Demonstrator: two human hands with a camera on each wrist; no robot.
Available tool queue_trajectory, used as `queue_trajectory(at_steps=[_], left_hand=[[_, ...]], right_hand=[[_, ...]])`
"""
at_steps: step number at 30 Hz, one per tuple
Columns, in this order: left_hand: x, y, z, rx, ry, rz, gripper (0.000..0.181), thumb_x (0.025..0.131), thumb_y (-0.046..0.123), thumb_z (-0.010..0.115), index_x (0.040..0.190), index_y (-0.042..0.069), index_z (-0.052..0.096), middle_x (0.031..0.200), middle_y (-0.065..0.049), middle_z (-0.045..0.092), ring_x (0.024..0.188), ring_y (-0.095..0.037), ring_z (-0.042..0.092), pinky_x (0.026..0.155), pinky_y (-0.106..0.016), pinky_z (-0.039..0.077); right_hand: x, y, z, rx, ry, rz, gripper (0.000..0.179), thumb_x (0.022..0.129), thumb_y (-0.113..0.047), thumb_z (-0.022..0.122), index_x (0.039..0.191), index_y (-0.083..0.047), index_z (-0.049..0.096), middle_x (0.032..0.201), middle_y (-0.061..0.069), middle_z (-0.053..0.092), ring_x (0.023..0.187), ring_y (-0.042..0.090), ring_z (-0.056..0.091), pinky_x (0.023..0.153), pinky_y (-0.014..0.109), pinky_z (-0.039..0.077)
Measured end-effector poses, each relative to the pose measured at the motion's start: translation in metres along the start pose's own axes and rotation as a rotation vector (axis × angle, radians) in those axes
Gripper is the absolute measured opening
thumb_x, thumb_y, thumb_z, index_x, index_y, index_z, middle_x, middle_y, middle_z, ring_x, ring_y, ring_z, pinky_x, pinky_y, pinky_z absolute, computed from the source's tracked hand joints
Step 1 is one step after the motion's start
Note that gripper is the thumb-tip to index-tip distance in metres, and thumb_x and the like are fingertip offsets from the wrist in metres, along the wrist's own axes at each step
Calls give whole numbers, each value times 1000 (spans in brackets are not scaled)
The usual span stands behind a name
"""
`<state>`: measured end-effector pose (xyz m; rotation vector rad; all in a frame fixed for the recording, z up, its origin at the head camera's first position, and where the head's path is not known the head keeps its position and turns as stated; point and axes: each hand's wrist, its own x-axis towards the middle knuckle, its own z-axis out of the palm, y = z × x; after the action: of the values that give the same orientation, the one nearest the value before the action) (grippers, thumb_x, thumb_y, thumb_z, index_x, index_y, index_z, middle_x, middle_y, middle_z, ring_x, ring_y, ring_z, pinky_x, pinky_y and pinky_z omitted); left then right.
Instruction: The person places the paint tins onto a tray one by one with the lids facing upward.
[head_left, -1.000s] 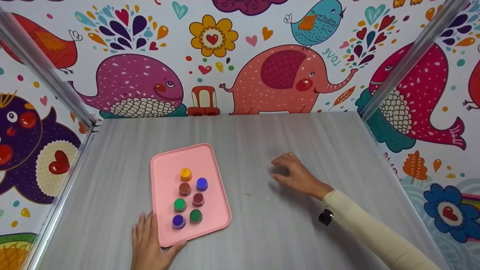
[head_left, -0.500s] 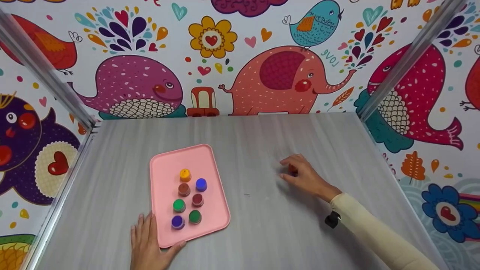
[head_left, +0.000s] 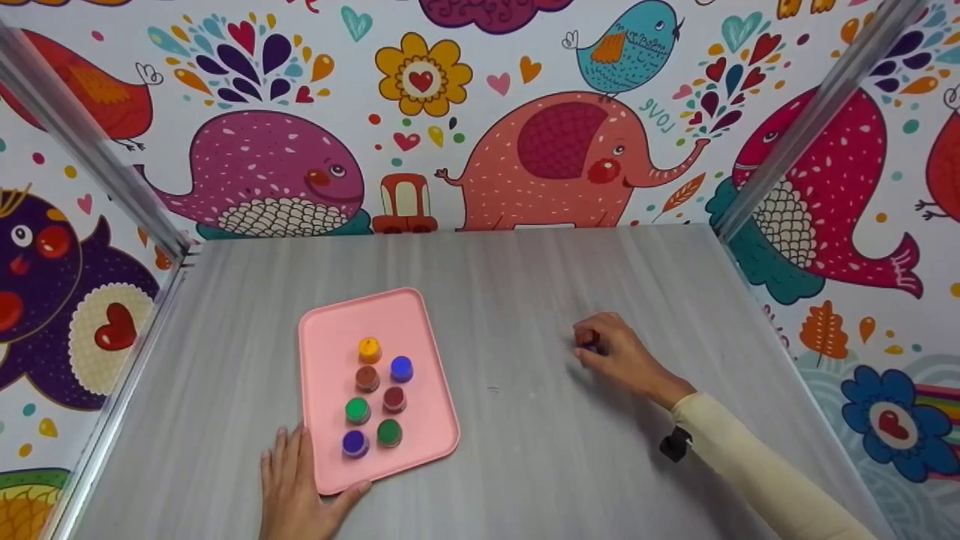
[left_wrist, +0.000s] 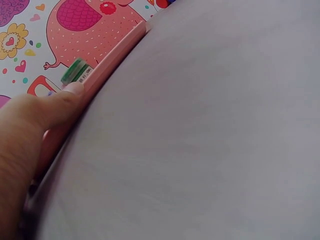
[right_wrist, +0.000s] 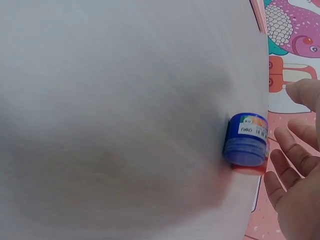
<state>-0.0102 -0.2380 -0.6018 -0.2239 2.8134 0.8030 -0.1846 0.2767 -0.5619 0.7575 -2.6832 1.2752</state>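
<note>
A pink tray [head_left: 397, 315] lies on the table with several small paint jars, among them a yellow jar [head_left: 369, 350] and a dark green jar [head_left: 389, 433]. My left hand [head_left: 296, 487] rests at the tray's near left corner, fingers straight along its side and thumb at the near rim. My right hand [head_left: 619, 360] hovers low over the table, right of the tray, fingers loosely bent. Beside its fingertips in the right wrist view are a blue jar [right_wrist: 246, 140] and, partly hidden behind it, a red jar [right_wrist: 250, 170]. The head view shows only something dark red there.
A grey table [head_left: 510, 450] carries the tray. Patterned panels with cartoon animals [head_left: 555, 165] stand at the back and sides, with metal posts [head_left: 810, 127] at the corners. A black wrist camera [head_left: 676, 444] sits under the right sleeve.
My right hand has shifted right and slightly nearer, away from the tray, and dark red now shows between its thumb and fingers. The left hand and the tray keep their places.
</note>
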Motion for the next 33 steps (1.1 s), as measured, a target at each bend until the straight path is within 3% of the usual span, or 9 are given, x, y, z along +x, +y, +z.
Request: queue_trajectory(at_steps=[8,16,20,27,33], left_hand=[[-1,0,1,-13,37,27,153,77,87,79,170,-12,8,177,-38,8,165,-57,-1,129,-64,-21],[2,1,0,-11,5,-2,157,75,92,75,172,-10,5,178,-37,6,165,-56,-4,128,-65,-22],[2,1,0,-15,2,-7,157,75,92,76,172,-10,6,178,-37,6,165,-56,-4,128,-64,-23],[1,0,1,-13,9,9,156,76,92,75,171,-11,7,177,-38,6,165,-57,-2,128,-65,-22],[1,0,1,-8,29,15,154,76,92,75,171,-11,9,177,-38,8,165,-57,-1,128,-65,-21]], right_hand=[[-9,7,-5,-5,33,1,22,94,1,86,114,2,76,113,18,75,109,38,62,100,32,44],[-15,9,-7,-24,58,83,25,92,1,88,115,-1,78,119,10,75,119,31,60,105,33,43],[-16,11,-6,-32,66,51,26,91,2,88,114,-1,78,119,12,75,118,33,61,104,32,42],[-22,18,-1,-57,106,27,32,87,6,90,116,2,78,123,14,71,122,33,56,106,15,37],[-27,22,2,-75,148,-25,37,84,7,92,117,5,77,126,18,67,125,40,54,110,11,34]])
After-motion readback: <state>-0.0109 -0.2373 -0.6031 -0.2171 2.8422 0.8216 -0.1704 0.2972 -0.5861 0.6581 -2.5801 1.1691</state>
